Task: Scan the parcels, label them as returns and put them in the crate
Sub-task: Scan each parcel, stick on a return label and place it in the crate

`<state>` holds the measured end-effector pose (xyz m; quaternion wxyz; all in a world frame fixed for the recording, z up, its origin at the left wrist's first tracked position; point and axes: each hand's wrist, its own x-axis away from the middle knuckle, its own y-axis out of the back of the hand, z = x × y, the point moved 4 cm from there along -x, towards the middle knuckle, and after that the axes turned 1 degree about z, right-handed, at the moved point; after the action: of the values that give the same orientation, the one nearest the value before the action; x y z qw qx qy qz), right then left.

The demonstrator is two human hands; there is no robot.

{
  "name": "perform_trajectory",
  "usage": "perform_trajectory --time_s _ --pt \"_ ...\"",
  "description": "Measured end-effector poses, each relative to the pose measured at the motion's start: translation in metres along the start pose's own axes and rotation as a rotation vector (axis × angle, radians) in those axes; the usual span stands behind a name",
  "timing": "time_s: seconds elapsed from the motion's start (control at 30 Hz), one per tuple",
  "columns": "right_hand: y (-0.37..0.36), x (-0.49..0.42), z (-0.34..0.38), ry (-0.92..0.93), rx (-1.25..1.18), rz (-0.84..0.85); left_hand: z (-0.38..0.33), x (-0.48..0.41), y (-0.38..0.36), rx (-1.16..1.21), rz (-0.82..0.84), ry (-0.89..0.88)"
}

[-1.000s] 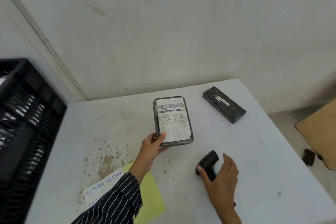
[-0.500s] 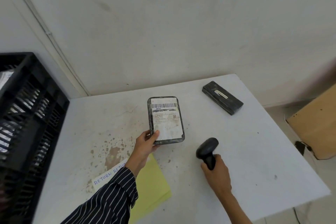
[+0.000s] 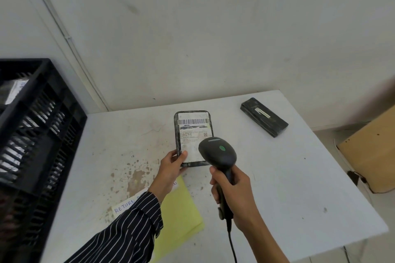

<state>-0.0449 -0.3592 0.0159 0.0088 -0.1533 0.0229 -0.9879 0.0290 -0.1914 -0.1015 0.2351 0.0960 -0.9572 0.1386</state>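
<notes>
Change: the right hand (image 3: 233, 190) went from reaching for the scanner (image 3: 218, 151) lying on the tabletop (image 3: 299, 177) to gripping its handle and lifting it. It was now fingers-wrapped on the handle, with the scanner head just above and ahead of the knuckles, aimed at the parcel (image 3: 192, 132).

The left hand (image 3: 171, 164) was unchanged in grip: it pinched the parcel's lower-left corner, thumb on the label face, the other fingers behind. The parcel stood ahead of that hand with its barcode facing the camera.

My read: the scan step was under way on this parcel, with labelling and crating not yet done. A second parcel (image 3: 264, 116) lay well ahead and to the right of the right hand, untouched.

Hard to tell:
- The scanner head covered the label's lower-right part. No beam was visible, so I could not confirm a read.
- The trigger finger was hidden under the handle.
- I could not tell whether the parcel's far end rested on the tabletop or was clear of it.
- The return label sheet (image 3: 124, 207) sat under the left sleeve (image 3: 128, 230) on a yellow sheet (image 3: 181, 209), and only "RETURN" was legible.
- The crate (image 3: 42, 113), well to the left of the left hand, was cut off by the frame edge. Something pale showed inside, but it was unclear what.
- The scanner cable (image 3: 232, 245) ran out of the bottom of the frame.
</notes>
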Motion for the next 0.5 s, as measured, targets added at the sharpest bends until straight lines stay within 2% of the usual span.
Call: perform_trajectory --time_s 0.5 --pt "-0.001 0.007 0.013 0.032 -0.011 0.002 0.007 0.005 -0.003 -0.003 0.027 0.008"
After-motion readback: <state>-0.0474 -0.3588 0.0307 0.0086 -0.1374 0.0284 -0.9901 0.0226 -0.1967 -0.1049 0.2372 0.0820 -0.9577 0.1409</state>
